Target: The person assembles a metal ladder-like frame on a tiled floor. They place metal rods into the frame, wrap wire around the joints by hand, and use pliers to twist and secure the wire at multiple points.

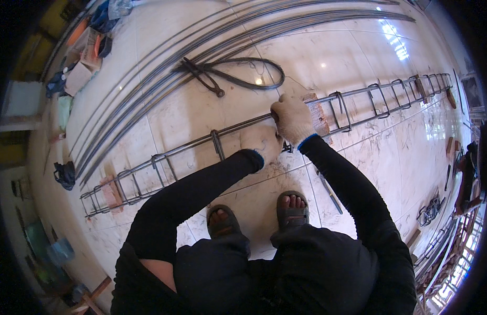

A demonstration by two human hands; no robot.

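Observation:
A long rebar cage point(193, 142) of thin steel bars with square stirrups runs slantwise across the tiled floor in front of my feet. Both hands wear pale knitted work gloves and meet near its middle. My right hand point(295, 119) is closed at the cage's far upper bar, its fingers curled round the steel. Just left of it and nearer to me, my left hand point(262, 143) is closed too, fingers curled in against the cage; the exact bar in its grip is hidden. Dark stirrup ends point(288, 148) poke out between the hands.
A wooden block point(318, 116) supports the cage beside my right hand; a reddish block point(112, 192) lies under its left end. Beyond are long loose rebars point(144, 89), a looped bundle of tie wire point(277, 71) and pincers point(204, 79). Wire scraps litter the tiles.

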